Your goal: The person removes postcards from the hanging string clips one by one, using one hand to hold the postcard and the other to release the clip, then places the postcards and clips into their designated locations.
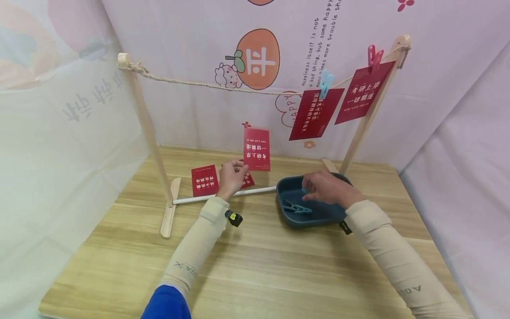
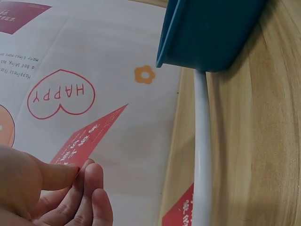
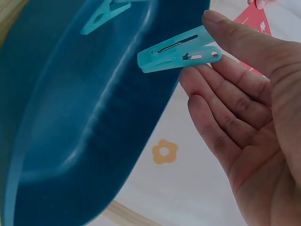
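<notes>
A red card (image 1: 256, 149) with white lettering is pinched at its lower corner by my left hand (image 1: 232, 179), upright above the table. In the left wrist view the thumb and fingertips grip the card's edge (image 2: 80, 148). Over the blue tray (image 1: 287, 220), my right hand (image 1: 328, 188) holds a light-blue clothespin (image 3: 178, 52) between thumb and fingers; the right wrist view shows its jaw end pointing away from the palm. Another teal clothespin (image 1: 296, 207) lies in the tray. Two red cards hang on the rope (image 1: 215, 85), one under a blue clothespin (image 1: 325, 83), one under a pink clothespin (image 1: 374, 56).
Wooden posts (image 1: 145, 128) hold the rope at both ends, joined low down by a white rod (image 1: 255, 191). Behind the rod, a red card (image 1: 205, 180) lies on the wooden table (image 1: 255, 266), and another (image 1: 248, 179) is partly hidden by my left hand. A printed cloth (image 1: 191, 115) hangs behind.
</notes>
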`<state>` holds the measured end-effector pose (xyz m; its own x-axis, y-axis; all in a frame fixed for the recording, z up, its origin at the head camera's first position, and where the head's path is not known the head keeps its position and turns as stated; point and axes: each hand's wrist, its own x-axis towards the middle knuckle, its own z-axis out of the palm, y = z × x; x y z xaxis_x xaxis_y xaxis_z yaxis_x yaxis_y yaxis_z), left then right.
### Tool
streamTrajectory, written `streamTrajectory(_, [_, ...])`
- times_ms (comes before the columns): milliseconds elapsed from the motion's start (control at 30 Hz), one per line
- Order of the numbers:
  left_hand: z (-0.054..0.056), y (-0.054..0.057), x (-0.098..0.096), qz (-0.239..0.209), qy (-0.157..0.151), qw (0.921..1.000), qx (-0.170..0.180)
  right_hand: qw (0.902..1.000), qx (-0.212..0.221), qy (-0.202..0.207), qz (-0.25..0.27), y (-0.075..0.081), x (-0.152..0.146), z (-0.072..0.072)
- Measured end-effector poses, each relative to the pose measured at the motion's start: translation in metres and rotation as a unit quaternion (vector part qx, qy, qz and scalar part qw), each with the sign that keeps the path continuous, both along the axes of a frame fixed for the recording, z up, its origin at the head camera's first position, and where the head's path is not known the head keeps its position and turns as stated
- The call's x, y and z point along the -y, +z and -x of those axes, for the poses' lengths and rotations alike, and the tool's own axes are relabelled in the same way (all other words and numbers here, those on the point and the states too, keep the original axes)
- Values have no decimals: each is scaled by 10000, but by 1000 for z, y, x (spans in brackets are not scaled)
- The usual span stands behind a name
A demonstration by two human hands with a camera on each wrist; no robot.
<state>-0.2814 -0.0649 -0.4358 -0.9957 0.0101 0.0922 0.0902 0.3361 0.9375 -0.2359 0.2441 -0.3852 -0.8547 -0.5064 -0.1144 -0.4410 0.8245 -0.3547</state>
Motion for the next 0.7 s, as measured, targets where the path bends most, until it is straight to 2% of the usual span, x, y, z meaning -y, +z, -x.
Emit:
streamTrajectory(500, [5,-15,-7,291,63,9992,277,9994,303,-75,-157,-13,-5,-4])
streamTrajectory(700, [7,-18,-8,312,116,9988,368,9995,255,-19,-164,-17,-5,-5])
